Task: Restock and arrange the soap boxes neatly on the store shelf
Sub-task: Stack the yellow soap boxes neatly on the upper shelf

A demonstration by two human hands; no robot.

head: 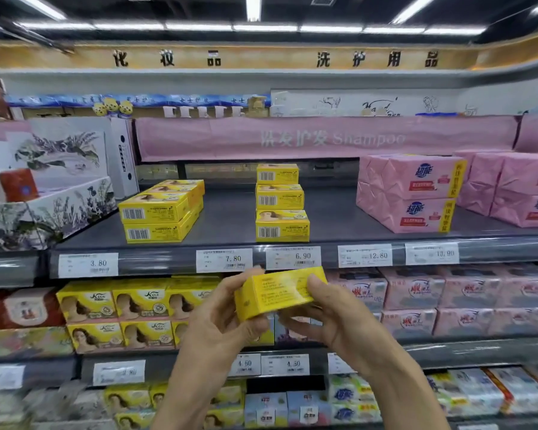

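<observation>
A yellow soap box [278, 291] is held in front of the shelves, tilted, its printed side up. My left hand [221, 318] grips its left end, thumb on top. My right hand [333, 315] grips its right end, thumb across the top face. On the dark shelf [230, 218] above stand two groups of the same yellow boxes: a low double-layer stack [160, 212] at the left and a taller single column [280, 203] in the middle.
Pink wrapped soap packs [412, 193] fill the shelf's right side. A floral display box [44, 193] stands at the left. Price tags [224, 260] line the shelf edge. Lower shelves hold yellow cartons [115, 305] and pink packs [441, 302].
</observation>
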